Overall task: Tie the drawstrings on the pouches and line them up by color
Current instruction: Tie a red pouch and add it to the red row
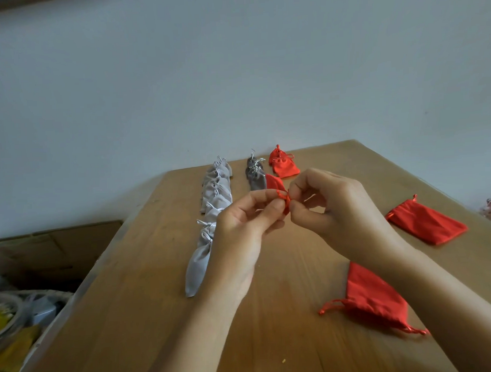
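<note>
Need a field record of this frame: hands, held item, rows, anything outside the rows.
left hand: pinches the red drawstring
right hand: pinches the same drawstring
held item: red pouch, partly hidden behind the fingers
light grey row: leftmost, longest, drawstrings tied
dark grey row: middle, short, at the far end
red row: two pouches, right of the dark grey
outside rows: near red pouch and far red pouch, flat on the right
surface: wooden table

On the table (159, 314), the short row (255, 175) lies just right of the long row (215, 192), the far pair (284, 165) farther right, the side pouch (428, 224) and near pouch (373, 298) well right.
</note>
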A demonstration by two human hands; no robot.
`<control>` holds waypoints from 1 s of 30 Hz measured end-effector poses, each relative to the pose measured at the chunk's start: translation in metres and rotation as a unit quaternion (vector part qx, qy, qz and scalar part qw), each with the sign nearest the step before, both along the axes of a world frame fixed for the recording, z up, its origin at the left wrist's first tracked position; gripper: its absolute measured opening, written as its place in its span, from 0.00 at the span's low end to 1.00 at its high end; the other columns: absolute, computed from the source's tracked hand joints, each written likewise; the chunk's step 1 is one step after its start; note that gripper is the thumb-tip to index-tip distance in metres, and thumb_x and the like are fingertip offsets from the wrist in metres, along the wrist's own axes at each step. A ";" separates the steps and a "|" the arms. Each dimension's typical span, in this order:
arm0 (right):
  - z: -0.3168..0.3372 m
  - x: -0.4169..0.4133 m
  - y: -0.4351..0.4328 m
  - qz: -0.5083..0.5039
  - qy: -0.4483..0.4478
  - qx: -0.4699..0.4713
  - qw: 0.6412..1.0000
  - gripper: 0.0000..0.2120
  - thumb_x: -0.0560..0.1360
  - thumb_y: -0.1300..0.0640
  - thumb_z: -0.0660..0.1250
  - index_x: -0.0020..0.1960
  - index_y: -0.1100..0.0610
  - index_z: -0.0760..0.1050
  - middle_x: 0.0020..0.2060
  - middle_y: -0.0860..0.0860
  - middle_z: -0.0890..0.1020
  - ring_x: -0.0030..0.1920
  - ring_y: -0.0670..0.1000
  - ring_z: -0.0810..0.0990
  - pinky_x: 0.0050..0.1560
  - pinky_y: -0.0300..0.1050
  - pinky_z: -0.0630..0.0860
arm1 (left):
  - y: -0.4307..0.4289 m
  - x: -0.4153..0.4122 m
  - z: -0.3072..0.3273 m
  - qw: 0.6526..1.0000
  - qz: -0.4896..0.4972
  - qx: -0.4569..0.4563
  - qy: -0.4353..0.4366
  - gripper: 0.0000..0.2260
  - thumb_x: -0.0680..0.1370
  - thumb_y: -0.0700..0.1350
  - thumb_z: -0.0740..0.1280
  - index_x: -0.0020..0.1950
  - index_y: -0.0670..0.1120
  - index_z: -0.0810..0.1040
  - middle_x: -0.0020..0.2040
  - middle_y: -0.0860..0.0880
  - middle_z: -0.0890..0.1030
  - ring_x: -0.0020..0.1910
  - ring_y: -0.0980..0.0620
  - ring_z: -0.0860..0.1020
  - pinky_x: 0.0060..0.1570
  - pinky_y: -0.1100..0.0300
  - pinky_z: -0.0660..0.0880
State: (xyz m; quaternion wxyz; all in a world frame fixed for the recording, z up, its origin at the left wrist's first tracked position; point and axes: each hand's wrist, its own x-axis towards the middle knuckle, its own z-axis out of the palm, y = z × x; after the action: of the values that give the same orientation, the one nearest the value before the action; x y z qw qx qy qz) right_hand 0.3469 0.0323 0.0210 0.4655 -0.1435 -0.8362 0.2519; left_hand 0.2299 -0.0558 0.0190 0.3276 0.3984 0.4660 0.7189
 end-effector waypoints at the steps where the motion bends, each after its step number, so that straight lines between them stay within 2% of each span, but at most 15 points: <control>1: 0.000 0.000 0.000 0.011 0.005 -0.010 1.000 0.02 0.70 0.60 0.68 0.40 0.57 0.74 0.36 0.48 0.79 0.40 0.47 0.79 0.42 0.40 0.76 | 0.000 -0.002 0.001 0.998 -0.035 -0.001 -0.043 0.05 0.68 0.39 0.69 0.38 0.46 0.84 0.36 0.50 0.83 0.35 0.57 0.80 0.39 0.66 0.77; 3: 0.001 0.002 0.001 0.039 0.015 -0.032 0.999 0.01 0.70 0.62 0.68 0.41 0.58 0.76 0.37 0.48 0.80 0.41 0.48 0.80 0.45 0.41 0.78 | 0.000 -0.004 0.002 0.992 -0.076 -0.003 -0.103 0.06 0.66 0.39 0.68 0.38 0.44 0.85 0.37 0.47 0.83 0.35 0.56 0.81 0.39 0.65 0.78; 6: 0.001 0.003 0.003 0.061 0.026 -0.056 0.996 0.01 0.70 0.61 0.68 0.41 0.58 0.76 0.38 0.47 0.81 0.41 0.49 0.81 0.46 0.40 0.78 | -0.001 -0.005 0.006 0.988 -0.096 -0.008 -0.119 0.07 0.67 0.36 0.67 0.40 0.41 0.85 0.37 0.45 0.83 0.34 0.55 0.81 0.37 0.65 0.79; 10: -0.001 0.002 0.005 0.062 0.014 -0.060 0.996 0.01 0.70 0.60 0.68 0.41 0.58 0.76 0.38 0.48 0.81 0.41 0.49 0.80 0.46 0.41 0.78 | -0.005 -0.003 0.006 0.998 -0.055 -0.028 0.002 0.06 0.77 0.33 0.62 0.47 0.39 0.79 0.32 0.51 0.80 0.29 0.57 0.77 0.32 0.66 0.76; 12: -0.002 0.002 0.007 0.078 0.021 -0.095 0.992 0.02 0.70 0.60 0.67 0.41 0.59 0.75 0.37 0.51 0.81 0.40 0.50 0.81 0.45 0.44 0.78 | -0.007 0.000 0.007 0.997 -0.065 -0.033 0.020 0.06 0.79 0.33 0.60 0.49 0.38 0.77 0.32 0.52 0.79 0.26 0.57 0.73 0.28 0.66 0.72; 15: -0.004 0.003 0.011 0.113 0.033 -0.142 0.983 0.03 0.71 0.61 0.67 0.41 0.60 0.74 0.36 0.57 0.80 0.40 0.60 0.79 0.42 0.55 0.74 | -0.009 0.003 0.011 0.995 -0.089 -0.033 -0.043 0.08 0.80 0.33 0.58 0.49 0.39 0.77 0.39 0.46 0.77 0.22 0.58 0.67 0.23 0.67 0.67; 17: -0.004 0.004 0.012 0.134 0.034 -0.159 0.977 0.02 0.72 0.62 0.66 0.41 0.59 0.74 0.36 0.57 0.80 0.38 0.61 0.77 0.41 0.58 0.73 | -0.010 0.003 0.013 0.989 -0.109 -0.037 -0.097 0.08 0.79 0.32 0.58 0.48 0.39 0.77 0.42 0.42 0.78 0.20 0.60 0.64 0.21 0.68 0.65; 18: -0.004 0.004 0.011 0.143 0.036 -0.164 0.975 0.02 0.72 0.62 0.66 0.41 0.60 0.74 0.35 0.56 0.80 0.37 0.59 0.77 0.40 0.55 0.73 | -0.011 0.003 0.013 0.986 -0.119 -0.039 -0.111 0.07 0.77 0.33 0.59 0.47 0.39 0.77 0.43 0.41 0.78 0.20 0.60 0.63 0.20 0.69 0.65; 20: -0.003 0.003 0.010 0.162 0.052 -0.182 0.969 0.02 0.72 0.63 0.66 0.41 0.61 0.73 0.34 0.52 0.80 0.36 0.49 0.77 0.40 0.44 0.74 | -0.011 0.001 0.015 0.982 -0.138 -0.041 -0.123 0.06 0.73 0.35 0.62 0.47 0.39 0.77 0.43 0.41 0.79 0.19 0.61 0.62 0.19 0.69 0.64; 22: -0.002 0.002 0.009 0.177 0.071 -0.211 0.959 0.02 0.72 0.64 0.65 0.41 0.62 0.73 0.33 0.53 0.80 0.36 0.46 0.77 0.40 0.38 0.74 | -0.013 -0.001 0.016 0.981 -0.150 -0.043 -0.115 0.08 0.70 0.37 0.63 0.48 0.39 0.77 0.44 0.41 0.79 0.19 0.61 0.62 0.19 0.70 0.63; 24: -0.002 0.000 0.008 0.178 0.083 -0.229 0.953 0.02 0.72 0.65 0.64 0.40 0.63 0.74 0.33 0.57 0.79 0.35 0.47 0.77 0.40 0.38 0.74 | -0.013 -0.002 0.016 0.984 -0.149 -0.037 -0.092 0.08 0.70 0.37 0.63 0.48 0.40 0.77 0.44 0.41 0.77 0.19 0.61 0.62 0.19 0.70 0.63; 28: 0.002 0.000 0.005 0.171 0.105 -0.268 0.942 0.03 0.70 0.63 0.64 0.39 0.62 0.74 0.30 0.51 0.79 0.34 0.46 0.77 0.39 0.36 0.74 | -0.015 0.004 0.015 0.993 -0.118 0.002 -0.002 0.04 0.75 0.36 0.62 0.48 0.41 0.75 0.35 0.49 0.74 0.20 0.60 0.62 0.21 0.68 0.64; 30: 0.001 0.000 0.004 0.177 0.112 -0.297 0.932 0.03 0.69 0.61 0.65 0.39 0.61 0.74 0.30 0.51 0.79 0.34 0.47 0.77 0.39 0.37 0.74 | -0.015 0.008 0.013 0.995 -0.088 0.016 0.047 0.05 0.80 0.34 0.59 0.47 0.41 0.72 0.31 0.53 0.71 0.21 0.59 0.62 0.21 0.67 0.65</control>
State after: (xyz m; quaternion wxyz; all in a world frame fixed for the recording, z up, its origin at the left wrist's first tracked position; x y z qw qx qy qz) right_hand 0.3467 0.0363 0.0224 0.4405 -0.0955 -0.6774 0.5813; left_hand 0.2382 -0.0703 0.0319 0.3604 0.4766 0.4325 0.6752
